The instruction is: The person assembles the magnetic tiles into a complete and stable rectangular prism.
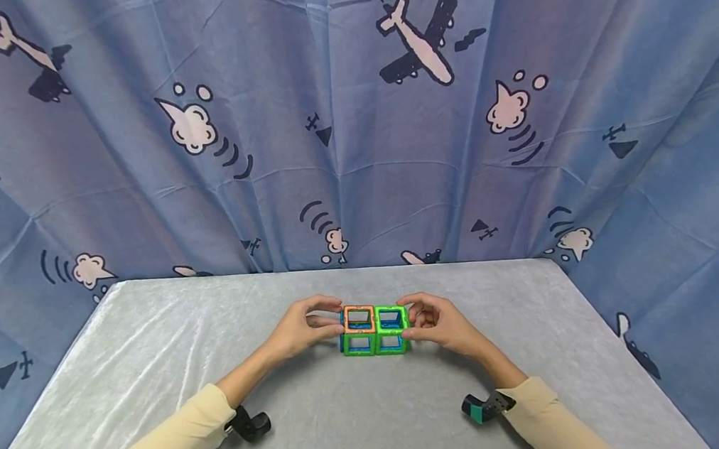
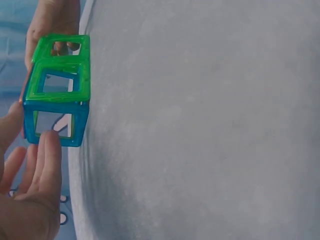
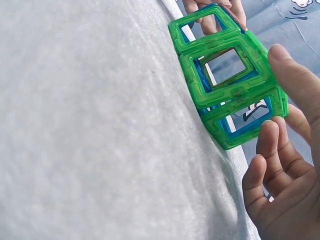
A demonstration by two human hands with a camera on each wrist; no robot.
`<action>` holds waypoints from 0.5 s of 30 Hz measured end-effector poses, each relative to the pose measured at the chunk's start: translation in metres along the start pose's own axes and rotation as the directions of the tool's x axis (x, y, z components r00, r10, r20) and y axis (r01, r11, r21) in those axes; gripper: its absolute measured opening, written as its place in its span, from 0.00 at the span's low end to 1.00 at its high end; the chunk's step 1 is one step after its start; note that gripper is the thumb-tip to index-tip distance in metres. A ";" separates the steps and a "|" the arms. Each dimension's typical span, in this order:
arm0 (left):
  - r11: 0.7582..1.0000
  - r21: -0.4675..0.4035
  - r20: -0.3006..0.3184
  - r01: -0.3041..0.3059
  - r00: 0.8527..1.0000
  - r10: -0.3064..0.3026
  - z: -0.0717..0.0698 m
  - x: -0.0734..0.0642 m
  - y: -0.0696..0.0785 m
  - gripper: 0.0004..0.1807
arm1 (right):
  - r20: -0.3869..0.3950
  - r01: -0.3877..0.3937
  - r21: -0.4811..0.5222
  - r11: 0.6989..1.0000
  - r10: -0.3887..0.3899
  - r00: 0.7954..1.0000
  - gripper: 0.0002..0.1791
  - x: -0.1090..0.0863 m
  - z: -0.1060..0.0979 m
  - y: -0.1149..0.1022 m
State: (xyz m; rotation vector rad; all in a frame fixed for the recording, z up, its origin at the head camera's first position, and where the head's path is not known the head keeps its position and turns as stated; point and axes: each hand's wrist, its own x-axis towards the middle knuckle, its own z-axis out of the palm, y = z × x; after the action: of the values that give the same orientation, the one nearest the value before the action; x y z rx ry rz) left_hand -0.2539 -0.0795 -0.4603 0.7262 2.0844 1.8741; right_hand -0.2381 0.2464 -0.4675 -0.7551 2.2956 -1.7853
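A box-like block of magnetic tiles (image 1: 376, 331), made of open square frames, stands on the table between both hands. Facing the head camera are an orange tile (image 1: 358, 308) and several green ones; a blue tile (image 2: 57, 106) closes the left end. My left hand (image 1: 304, 327) holds that end, with fingertips on the blue tile and the thumb by the orange edge. At the right end, my right hand (image 1: 439, 323) pinches the green tiles (image 3: 230, 75) between thumb and fingers. Its ring and little fingers curl loosely. The block's far side is mostly hidden.
A pale grey cloth covers the table (image 1: 351, 425). Behind it hangs a blue curtain (image 1: 273, 118) printed with planes and clouds, close to the far edge. Black wrist straps (image 1: 249, 424) sit at both cuffs.
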 end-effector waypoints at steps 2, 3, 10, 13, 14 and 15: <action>1.000 -0.011 -0.015 0.008 1.000 -0.009 -0.001 -0.001 -0.001 0.22 | 0.005 0.007 0.003 1.000 -0.007 1.000 0.28 0.000 0.000 0.001; 1.000 -0.012 -0.025 0.014 1.000 -0.015 -0.001 -0.001 -0.001 0.20 | 0.009 0.011 0.006 1.000 -0.011 1.000 0.28 0.001 0.000 0.001; 0.999 -0.024 -0.047 0.043 0.998 -0.044 0.000 -0.002 -0.003 0.15 | 0.031 0.029 0.010 1.000 -0.029 0.999 0.29 0.002 -0.001 0.002; 0.997 -0.032 -0.043 0.064 0.997 -0.065 0.000 -0.002 -0.004 0.15 | 0.030 0.022 0.003 1.000 -0.022 0.999 0.29 0.002 -0.001 0.001; 0.997 -0.029 -0.044 0.071 0.996 -0.072 0.000 -0.002 -0.004 0.15 | 0.030 0.020 0.001 1.000 -0.020 0.999 0.30 0.001 -0.002 0.000; 0.997 -0.025 -0.045 0.075 0.996 -0.076 0.000 -0.003 -0.004 0.15 | 0.030 0.018 -0.001 1.000 -0.018 0.999 0.30 0.001 -0.002 0.000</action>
State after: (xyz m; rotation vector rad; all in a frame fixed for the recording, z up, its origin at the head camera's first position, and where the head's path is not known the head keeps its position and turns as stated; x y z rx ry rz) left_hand -0.2525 -0.0812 -0.4649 0.5958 2.0837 1.8876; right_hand -0.2395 0.2475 -0.4667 -0.7992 2.2780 -1.7678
